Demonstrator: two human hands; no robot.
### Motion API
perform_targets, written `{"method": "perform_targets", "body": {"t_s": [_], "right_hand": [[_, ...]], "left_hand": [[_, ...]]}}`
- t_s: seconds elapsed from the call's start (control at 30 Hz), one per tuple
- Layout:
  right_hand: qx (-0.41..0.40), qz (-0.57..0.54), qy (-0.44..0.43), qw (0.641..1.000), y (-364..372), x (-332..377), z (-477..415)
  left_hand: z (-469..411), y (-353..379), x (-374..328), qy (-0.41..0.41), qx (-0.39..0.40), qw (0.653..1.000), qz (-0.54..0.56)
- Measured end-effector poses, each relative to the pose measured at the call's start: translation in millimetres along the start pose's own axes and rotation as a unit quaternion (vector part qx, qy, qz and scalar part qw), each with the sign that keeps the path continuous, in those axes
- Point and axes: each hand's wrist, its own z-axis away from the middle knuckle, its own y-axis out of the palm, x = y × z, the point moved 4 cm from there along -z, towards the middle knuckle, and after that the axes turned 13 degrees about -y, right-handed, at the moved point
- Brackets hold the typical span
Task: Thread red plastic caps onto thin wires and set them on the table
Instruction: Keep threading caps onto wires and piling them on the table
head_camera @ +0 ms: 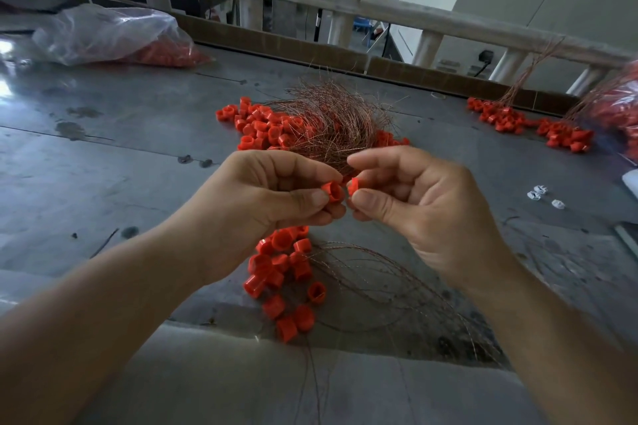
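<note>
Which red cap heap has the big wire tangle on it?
The middle heap: the copper wire tangle covers its right part. The near heap and far-right heap show only trailing strands.

The caps [281,286] are smooth red plastic, the wires [331,121] thin coppery metal, the tabletop [103,155] dull grey sheet metal with stains and scuffs, and the bag [103,34] clear, glossy, crinkled plastic.

Open tabletop [103,183] at left, wire tangle [331,121] and loose caps [255,128] piled centre, capped wires [283,272] nearer, bag [103,34] far left.
</note>
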Motion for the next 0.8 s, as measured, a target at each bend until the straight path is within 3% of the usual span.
{"method": "perform_targets", "body": {"t_s": [0.2,0.8], "right_hand": [[0.001,0.106,-0.05,0.993,9.3,4.8,1.8],[-0.011,0.198,-0.087,0.976,8.3,8.9,4.6]], "left_hand": [[-0.2,3.0,-1.2,0.013,-0.018,1.0,-0.019],[1.7,6.0,-1.2,0.04,-0.026,0.993,-0.105]]}}
